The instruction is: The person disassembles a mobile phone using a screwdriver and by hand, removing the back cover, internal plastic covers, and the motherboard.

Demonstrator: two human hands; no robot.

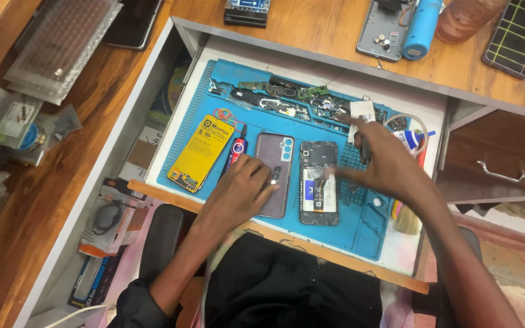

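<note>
An opened phone (318, 182) with its inner parts bare lies on a blue repair mat (369, 234). Beside it, to the left, lies its purple back cover (274, 159). My left hand (238, 191) rests on the lower part of the back cover, fingers spread over it. My right hand (387, 164) hovers over the open phone's right side, its fingers pinching a small dark tool and reaching toward the phone's middle. What the fingertips touch is too small to tell.
A yellow battery pack (200, 152) and a glue tube (236, 149) lie left on the mat; loose phone parts (287, 100) fill its back. A brush (405, 218) sits at right. The wooden desk holds another opened phone (381, 27), a blue cylinder (423, 27) and cases.
</note>
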